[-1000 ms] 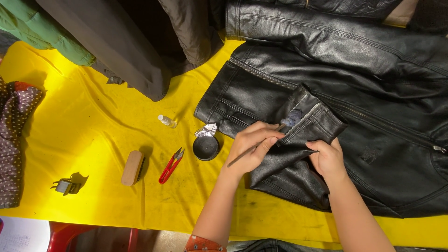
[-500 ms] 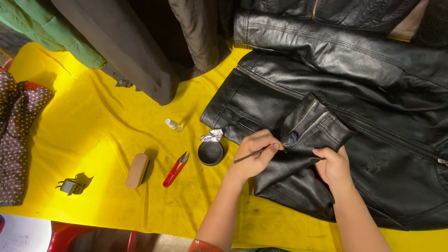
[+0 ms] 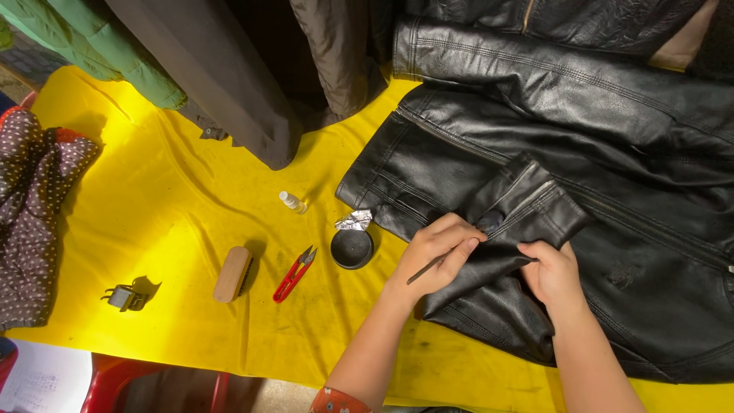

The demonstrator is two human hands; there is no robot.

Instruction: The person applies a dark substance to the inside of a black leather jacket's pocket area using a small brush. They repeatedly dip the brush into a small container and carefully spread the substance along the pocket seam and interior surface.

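Note:
A black leather jacket (image 3: 612, 153) lies spread on a yellow cloth (image 3: 176, 229). My left hand (image 3: 436, 256) grips a thin dark brush (image 3: 428, 268), its tip at the folded sleeve cuff (image 3: 527, 203). My right hand (image 3: 552, 271) pinches the cuff's lower edge and holds the sleeve flat. A small round black tin (image 3: 352, 248) sits just left of my left hand, with a scrap of crumpled foil (image 3: 353, 221) above it.
Red thread snips (image 3: 294, 274), a wooden brush (image 3: 232, 274), a small clear bottle (image 3: 292, 202) and a small dark clip (image 3: 122, 297) lie on the cloth. Dark and green garments (image 3: 229, 84) hang at the top. A dotted fabric (image 3: 34, 214) lies at the left edge.
The view has shifted, so everything sits a little lower and further right. Both hands stay on the cuff, and the left hand's brush has moved slightly along it.

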